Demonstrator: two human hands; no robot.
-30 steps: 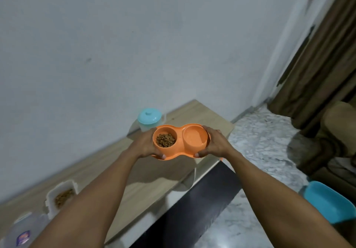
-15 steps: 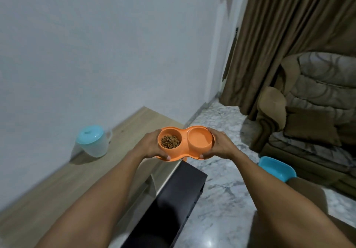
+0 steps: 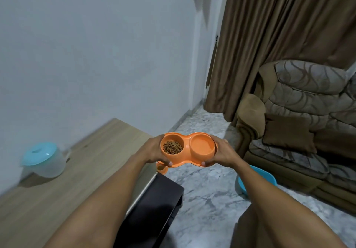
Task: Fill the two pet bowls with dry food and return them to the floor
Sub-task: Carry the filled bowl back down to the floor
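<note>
No legible txt anywhere.

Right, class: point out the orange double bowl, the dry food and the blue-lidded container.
orange double bowl [image 3: 202, 145], head view, floor of the well without food.
dry food [image 3: 172, 147], head view, middle of the kibble heap.
blue-lidded container [image 3: 39, 153], head view, top of its lid.

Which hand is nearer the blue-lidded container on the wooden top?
Left. The left hand grips the orange double bowl at its filled end, toward the blue-lidded container; the right hand grips the empty end, farther off.
</note>
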